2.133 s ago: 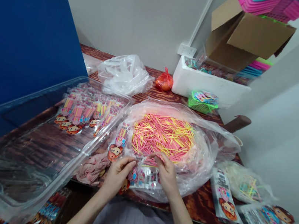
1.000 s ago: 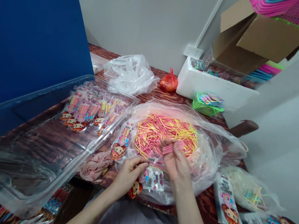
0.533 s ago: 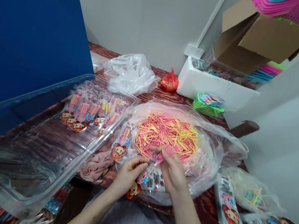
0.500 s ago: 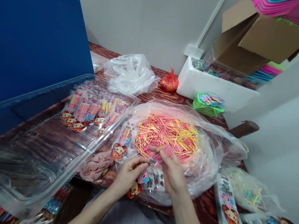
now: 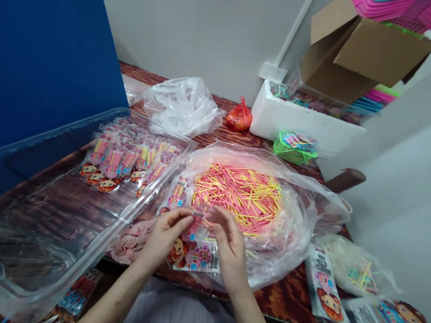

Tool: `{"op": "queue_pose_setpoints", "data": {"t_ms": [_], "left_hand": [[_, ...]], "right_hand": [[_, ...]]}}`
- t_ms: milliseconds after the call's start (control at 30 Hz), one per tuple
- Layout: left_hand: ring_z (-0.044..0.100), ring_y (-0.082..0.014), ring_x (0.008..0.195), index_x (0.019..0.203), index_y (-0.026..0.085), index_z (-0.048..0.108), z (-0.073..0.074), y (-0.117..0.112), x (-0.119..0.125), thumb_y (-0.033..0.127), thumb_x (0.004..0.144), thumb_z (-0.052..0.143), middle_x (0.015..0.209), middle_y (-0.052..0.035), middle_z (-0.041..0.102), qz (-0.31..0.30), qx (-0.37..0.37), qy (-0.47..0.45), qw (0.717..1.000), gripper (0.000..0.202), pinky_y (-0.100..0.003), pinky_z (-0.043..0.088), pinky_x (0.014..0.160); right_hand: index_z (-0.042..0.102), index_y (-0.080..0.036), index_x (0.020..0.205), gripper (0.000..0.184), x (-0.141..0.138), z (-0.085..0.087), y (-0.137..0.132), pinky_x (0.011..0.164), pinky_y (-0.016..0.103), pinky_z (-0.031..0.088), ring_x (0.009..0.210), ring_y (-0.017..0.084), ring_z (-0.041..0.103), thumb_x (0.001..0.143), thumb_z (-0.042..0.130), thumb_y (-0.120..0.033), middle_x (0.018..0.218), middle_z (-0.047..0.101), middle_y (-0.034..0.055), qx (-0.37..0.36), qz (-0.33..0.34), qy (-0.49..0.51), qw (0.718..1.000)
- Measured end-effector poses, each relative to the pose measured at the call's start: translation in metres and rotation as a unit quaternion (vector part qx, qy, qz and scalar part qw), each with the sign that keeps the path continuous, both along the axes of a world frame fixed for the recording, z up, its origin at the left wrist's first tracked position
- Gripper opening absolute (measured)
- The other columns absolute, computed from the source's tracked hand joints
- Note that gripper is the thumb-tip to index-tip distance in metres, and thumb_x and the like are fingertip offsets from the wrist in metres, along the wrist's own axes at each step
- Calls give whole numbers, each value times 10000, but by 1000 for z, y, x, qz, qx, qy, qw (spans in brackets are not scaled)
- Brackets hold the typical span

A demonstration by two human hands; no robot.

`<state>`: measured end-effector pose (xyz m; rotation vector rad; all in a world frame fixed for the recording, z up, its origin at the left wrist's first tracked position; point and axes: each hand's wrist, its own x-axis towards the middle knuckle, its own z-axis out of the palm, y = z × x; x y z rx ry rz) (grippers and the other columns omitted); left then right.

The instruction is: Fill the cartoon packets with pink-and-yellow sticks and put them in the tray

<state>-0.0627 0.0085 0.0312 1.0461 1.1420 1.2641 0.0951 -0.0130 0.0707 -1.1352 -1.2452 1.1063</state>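
My left hand (image 5: 166, 235) is closed, its thumb and index finger pinching the left edge of a small clear packet (image 5: 200, 230). My right hand (image 5: 230, 247) curls in from the other side, with fingers and thumb on the packet's right end. Pink shows through the plastic, but the packet is partly hidden and blurred. Just beyond the fingers lies a heap of pink and yellow sticks (image 5: 238, 194) in a large open plastic bag (image 5: 291, 248). Printed packets with a cartoon figure (image 5: 197, 256) lie beneath my hands.
A clear plastic tub (image 5: 66, 209) on the left holds filled stick packets (image 5: 119, 155). A pink cloth (image 5: 130, 240) lies beside it. More printed packets (image 5: 328, 291) are at right. Behind stand a green basket (image 5: 293, 152), a red bag (image 5: 239, 116) and a white foam box (image 5: 302, 123).
My right hand has moved left with the pink sticks to meet the packet in my left hand. Both hands have shifted left, and the view has turned slightly.
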Motion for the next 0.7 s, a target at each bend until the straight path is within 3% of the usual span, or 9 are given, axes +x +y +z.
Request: {"op": "queue_pose_setpoints", "data": {"t_ms": [67,167,233,300,367,433,533,700], "left_hand": [[636,-176,836,952,165,676,-1,15,-11,396,806,663,899,-30,703,48,12,39,998,273,-281,497,795],[640,-218,905,1013,155,645,-11,39,-21,402,866,562,965,-72,692,136,59,183,972,300,-349,496,855],[625,-276,1006,1082,145,631,-21,51,-22,371,883,521,1047,-123,678,177,78,332,923,320,-433,467,927],[584,-333,1114,1193,122,587,-30,57,-20,344,887,504,1137,-177,649,195,86,446,869,387,-505,425,980],[539,-367,1189,1312,82,499,-37,58,-19,333,892,495,1215,-220,610,203,93,498,838,489,-532,400,1006],[509,-379,1230,1394,54,404,-39,56,-18,335,897,498,1273,-244,572,202,98,514,828,578,-532,391,1020],[466,-389,1273,1435,65,342,-34,48,-16,362,902,508,1335,-245,525,193,110,524,822,633,-548,374,1037],[424,-345,1311,1411,170,388,-18,32,-8,332,916,497,1394,-176,471,181,153,519,821,532,-539,347,1074]], "right_hand": [[635,-295,1173,266,8,-11,5,887,348,460,1046,225,601,927,556,-360,1158,659,51,-5,-15,-22,1000],[694,-245,986,194,40,-30,24,873,367,433,959,237,588,935,516,-303,989,678,62,47,-43,-221,973],[681,-195,976,229,68,-40,42,882,399,404,971,267,552,939,458,-234,968,665,105,60,-125,-391,910],[669,-143,981,256,93,-44,59,878,431,380,1001,305,523,919,421,-157,995,647,162,33,-169,-551,816],[662,-118,965,255,108,-45,71,853,440,371,1005,328,514,902,415,-123,1008,638,193,13,-153,-653,741],[657,-102,971,256,112,-45,81,834,444,365,1005,342,515,883,418,-92,1021,636,211,5,-113,-701,704],[653,-82,998,286,107,-47,91,836,455,356,1005,350,522,846,415,-38,1035,636,234,-4,-81,-709,701],[642,-89,984,272,109,-52,99,848,439,354,980,326,547,842,416,-40,1029,649,236,-18,-74,-666,742]]}}
